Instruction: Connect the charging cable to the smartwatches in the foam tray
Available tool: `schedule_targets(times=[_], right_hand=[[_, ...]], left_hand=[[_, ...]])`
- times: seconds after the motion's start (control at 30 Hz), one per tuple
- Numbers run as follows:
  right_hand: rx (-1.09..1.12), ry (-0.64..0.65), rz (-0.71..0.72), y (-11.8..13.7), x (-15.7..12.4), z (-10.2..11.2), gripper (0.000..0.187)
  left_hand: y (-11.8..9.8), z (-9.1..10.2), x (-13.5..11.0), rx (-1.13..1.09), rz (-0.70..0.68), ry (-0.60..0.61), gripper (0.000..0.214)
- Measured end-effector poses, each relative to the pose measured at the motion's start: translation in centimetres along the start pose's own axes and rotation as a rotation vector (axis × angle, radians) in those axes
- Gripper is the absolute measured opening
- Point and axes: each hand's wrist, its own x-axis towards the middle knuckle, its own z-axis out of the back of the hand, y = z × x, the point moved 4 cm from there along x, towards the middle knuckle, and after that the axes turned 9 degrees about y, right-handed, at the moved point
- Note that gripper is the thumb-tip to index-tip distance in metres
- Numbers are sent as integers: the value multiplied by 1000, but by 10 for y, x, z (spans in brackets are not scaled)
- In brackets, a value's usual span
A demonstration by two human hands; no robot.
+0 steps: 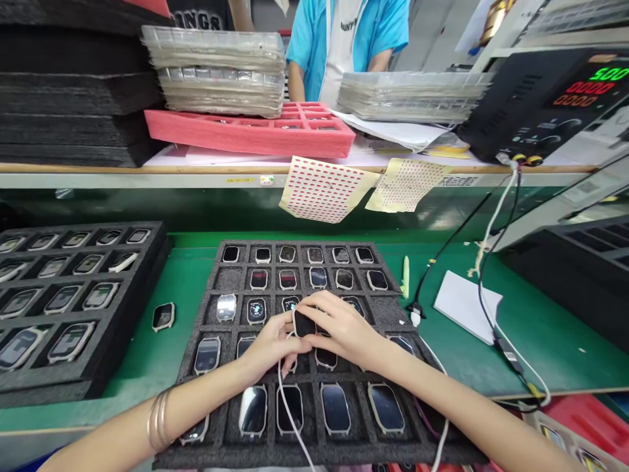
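Above the middle of a black foam tray (pixel 314 248), both my hands grip one smartwatch body (pixel 304 323) without a strap, its dark screen facing up. My left hand (pixel 275 344) holds its left side, along with the end of a white cable (pixel 289 410); how the cable meets the watch is hidden by my fingers. My right hand (pixel 344 328) closes on the watch from the right. More strapless watches sit in the tray's compartments around my hands. A lit dial shows on one watch (pixel 256 311), and a white screen on another watch (pixel 227 307).
At the left stands another foam tray (pixel 142 308) of watches, with a loose watch (pixel 163 316) beside it. A white pad (pixel 466 305) and cables lie right. The shelf carries a pink foam tray (pixel 246 134), plastic trays (pixel 221 72) and a power supply (pixel 545 105). A person (pixel 346 46) stands behind.
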Motion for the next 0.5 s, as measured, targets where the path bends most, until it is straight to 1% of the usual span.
schedule_targets(times=[0.1, 0.2, 0.27, 0.4, 0.5], right_hand=[[-79, -51, 39, 4, -2, -5, 33], [-80, -96, 75, 5, -4, -8, 40], [-14, -116, 94, 3, -6, -10, 45], [205, -114, 94, -3, -9, -11, 52], [274, -100, 102, -4, -10, -10, 55]], left_hand=[[1, 0, -1, 7, -15, -8, 27], [6, 1, -1, 112, 9, -34, 32], [8, 1, -2, 134, 21, -36, 35], [8, -1, -3, 106, 21, -36, 39], [7, -2, -3, 101, 17, -69, 41]])
